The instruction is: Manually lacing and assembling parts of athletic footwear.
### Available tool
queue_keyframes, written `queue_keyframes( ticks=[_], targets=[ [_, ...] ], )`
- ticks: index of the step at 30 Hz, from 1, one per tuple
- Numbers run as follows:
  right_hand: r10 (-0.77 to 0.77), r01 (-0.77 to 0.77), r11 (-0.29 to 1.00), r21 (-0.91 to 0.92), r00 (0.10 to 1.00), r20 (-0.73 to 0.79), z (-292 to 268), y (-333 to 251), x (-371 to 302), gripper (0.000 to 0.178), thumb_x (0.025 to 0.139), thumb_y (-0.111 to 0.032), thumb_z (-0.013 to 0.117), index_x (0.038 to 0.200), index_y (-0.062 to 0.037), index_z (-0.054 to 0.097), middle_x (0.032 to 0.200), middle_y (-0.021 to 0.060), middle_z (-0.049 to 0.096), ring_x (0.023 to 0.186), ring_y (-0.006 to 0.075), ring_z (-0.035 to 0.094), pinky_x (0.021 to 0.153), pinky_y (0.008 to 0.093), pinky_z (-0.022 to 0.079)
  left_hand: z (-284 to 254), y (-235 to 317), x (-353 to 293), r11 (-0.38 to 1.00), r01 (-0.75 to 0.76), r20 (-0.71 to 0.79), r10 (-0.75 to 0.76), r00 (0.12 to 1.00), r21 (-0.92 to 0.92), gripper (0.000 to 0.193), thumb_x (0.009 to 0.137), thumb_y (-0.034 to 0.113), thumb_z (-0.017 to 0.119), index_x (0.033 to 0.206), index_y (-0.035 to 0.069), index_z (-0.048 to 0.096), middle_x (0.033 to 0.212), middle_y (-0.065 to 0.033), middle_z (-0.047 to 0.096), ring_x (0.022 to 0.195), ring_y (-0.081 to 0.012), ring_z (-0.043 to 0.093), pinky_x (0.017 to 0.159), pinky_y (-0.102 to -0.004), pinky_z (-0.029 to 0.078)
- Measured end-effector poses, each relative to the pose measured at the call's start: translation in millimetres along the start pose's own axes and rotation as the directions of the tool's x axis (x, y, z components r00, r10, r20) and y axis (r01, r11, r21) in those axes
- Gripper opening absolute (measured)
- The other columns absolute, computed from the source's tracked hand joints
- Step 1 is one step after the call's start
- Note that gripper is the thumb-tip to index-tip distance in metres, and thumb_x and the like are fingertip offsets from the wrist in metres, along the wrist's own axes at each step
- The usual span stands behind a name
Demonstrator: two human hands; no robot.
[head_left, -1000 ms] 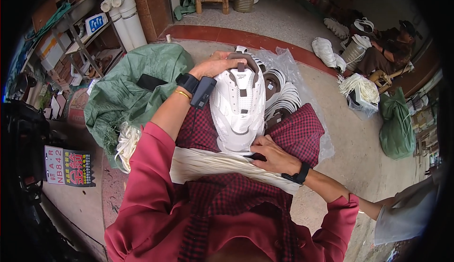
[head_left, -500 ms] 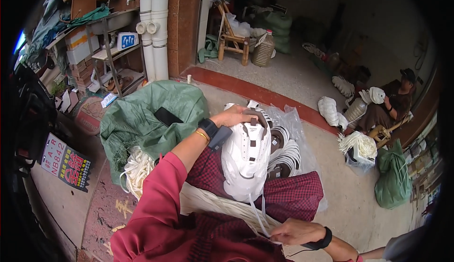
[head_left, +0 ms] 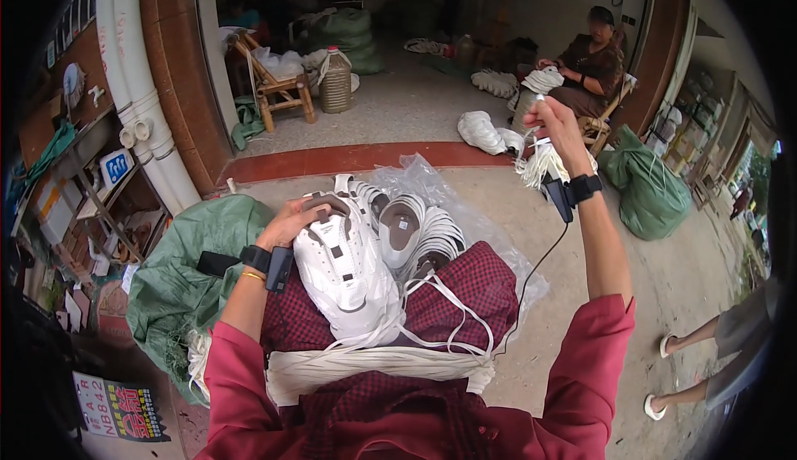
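Note:
A white sneaker (head_left: 342, 281) with a brown collar lies over a red-and-black checked cloth (head_left: 477, 294) on my lap. Fingers of my left hand (head_left: 286, 224) are closed on its collar at the heel end. My right hand (head_left: 559, 132) is raised far out to the right, its fingers pinched round a white shoelace (head_left: 540, 141). More of the lace lies in loose loops over the checked cloth beside the toe. Just right of the sneaker is a row of nested white shoes (head_left: 440, 232) with brown insides. Both wrists wear dark bands with small devices.
A green sack (head_left: 178, 281) at my left carries a dark phone (head_left: 217, 264). A bundle of white laces (head_left: 365, 370) lies across my lap. Clear plastic (head_left: 498, 248) spreads beyond the shoes. Someone sits in the doorway (head_left: 594, 70); another person's legs (head_left: 722, 360) stand at right.
My right hand has swung from low near my lap up and out to the far right. My left hand keeps its hold on the sneaker. The view has turned rightward.

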State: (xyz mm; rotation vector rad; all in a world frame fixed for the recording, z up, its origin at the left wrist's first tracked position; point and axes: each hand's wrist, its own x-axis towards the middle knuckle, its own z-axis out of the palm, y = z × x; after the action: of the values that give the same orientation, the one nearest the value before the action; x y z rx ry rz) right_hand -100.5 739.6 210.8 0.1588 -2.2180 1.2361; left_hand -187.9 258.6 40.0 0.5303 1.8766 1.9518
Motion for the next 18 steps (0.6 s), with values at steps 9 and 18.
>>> queue_keyframes(
  ticks=[9, 18],
  targets=[
    [0.176, -0.105, 0.969, -0.224, 0.929, 0.327, 72, 62, -9, 0.031, 0.1, -0.022, 0.044, 0.091, -0.0004, 0.065, 0.082, 0.0071, 0.069, 0.073, 0.0134, 0.068, 0.062, 0.0273, 0.053, 7, 2, 3, 1.0, 0.021, 0.003, -0.021, 1.0, -0.009, 0.027, 0.095, 0.011, 0.065, 0.12, -0.001, 0.066, 0.107, -0.0051, 0.072, 0.092, -0.0114, 0.068, 0.084, -0.0256, 0.056],
    [0.452, -0.391, 0.892, -0.229, 0.764, 0.459, 137, 144, -40, 0.031, 0.1, -0.021, 0.045, 0.096, 0.0014, 0.066, 0.087, 0.0102, 0.07, 0.071, 0.0172, 0.069, 0.063, 0.0298, 0.055, 8, 5, -7, 0.999, 0.038, -0.006, -0.038, 0.999, -0.008, 0.027, 0.095, 0.01, 0.064, 0.12, -0.001, 0.066, 0.107, -0.006, 0.071, 0.094, -0.0121, 0.067, 0.085, -0.0255, 0.055]
  ],
)
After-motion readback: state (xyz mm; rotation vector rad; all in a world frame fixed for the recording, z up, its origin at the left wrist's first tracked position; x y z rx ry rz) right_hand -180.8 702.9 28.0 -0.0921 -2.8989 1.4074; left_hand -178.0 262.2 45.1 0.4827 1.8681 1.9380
